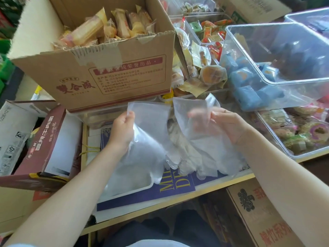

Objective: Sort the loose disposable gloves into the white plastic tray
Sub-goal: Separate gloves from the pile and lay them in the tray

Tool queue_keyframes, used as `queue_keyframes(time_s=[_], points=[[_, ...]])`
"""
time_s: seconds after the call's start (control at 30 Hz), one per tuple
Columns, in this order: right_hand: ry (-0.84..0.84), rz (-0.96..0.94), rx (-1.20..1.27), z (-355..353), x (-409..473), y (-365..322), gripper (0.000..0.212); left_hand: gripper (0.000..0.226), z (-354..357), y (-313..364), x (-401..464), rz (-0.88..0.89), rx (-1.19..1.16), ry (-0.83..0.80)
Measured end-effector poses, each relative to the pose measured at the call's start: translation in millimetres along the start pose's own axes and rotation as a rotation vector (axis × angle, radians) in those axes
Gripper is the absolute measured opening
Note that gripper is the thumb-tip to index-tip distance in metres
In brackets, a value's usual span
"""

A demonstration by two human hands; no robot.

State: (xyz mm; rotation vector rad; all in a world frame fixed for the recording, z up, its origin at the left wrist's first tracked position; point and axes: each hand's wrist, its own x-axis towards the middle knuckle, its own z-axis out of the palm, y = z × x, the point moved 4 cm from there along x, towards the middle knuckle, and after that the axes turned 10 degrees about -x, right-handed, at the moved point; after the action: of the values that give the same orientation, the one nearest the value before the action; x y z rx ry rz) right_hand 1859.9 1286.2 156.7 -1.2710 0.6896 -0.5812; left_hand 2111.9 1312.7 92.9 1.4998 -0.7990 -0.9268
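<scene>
My left hand [122,129] pinches the upper corner of a clear disposable glove [151,122] that hangs down in front of me. A second clear glove [190,114] is held up by my right hand [229,125], whose fingers show through the film. A pile of loose clear gloves [199,161] lies below both hands on the counter. The white plastic tray [144,186] sits under my left forearm, its front right corner showing, with clear film lying in it.
A large cardboard box of wrapped snacks [106,75] stands just behind my hands. Clear plastic bins of packaged sweets [277,68] fill the right side. A dark red carton [46,145] leans at the left. A navy printed sheet [174,186] lies under the tray.
</scene>
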Motion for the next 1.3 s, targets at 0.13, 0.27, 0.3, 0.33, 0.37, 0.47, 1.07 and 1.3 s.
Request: queue_keyframes(time_s=[0.13,0.27,0.3,0.33,0.37,0.47,1.07,1.3], points=[[0.074,0.058,0.037,3.0,5.9,4.2,0.010,0.034,20.4,2.8,-5.4,-0.079,-0.117,-0.060],[0.397,0.229,-0.381,-5.4,24.7,22.1,0.018,0.024,39.2,2.9,-7.2,-0.212,-0.287,-0.227],[0.444,0.239,-0.437,-8.1,26.4,26.5,0.016,0.024,40.5,1.7,-5.3,-0.238,-0.309,-0.233],[0.461,0.239,-0.417,-8.7,25.8,28.9,0.015,0.023,41.1,0.6,-4.0,-0.265,-0.325,-0.238],[0.459,0.219,-0.360,-10.9,25.1,31.6,0.015,0.022,41.6,-1.8,-2.6,-0.293,-0.339,-0.255],[0.256,0.135,-0.134,-7.9,22.2,32.3,0.015,0.030,41.2,-5.8,-3.6,-0.377,-0.377,-0.276],[0.429,0.040,-0.107,7.6,29.7,19.3,0.033,0.022,50.8,17.5,-27.7,-0.386,-0.443,-0.494],[0.543,0.104,-0.191,-1.9,26.7,20.2,0.016,0.022,50.3,13.8,-34.4,-0.412,-0.552,-0.546]])
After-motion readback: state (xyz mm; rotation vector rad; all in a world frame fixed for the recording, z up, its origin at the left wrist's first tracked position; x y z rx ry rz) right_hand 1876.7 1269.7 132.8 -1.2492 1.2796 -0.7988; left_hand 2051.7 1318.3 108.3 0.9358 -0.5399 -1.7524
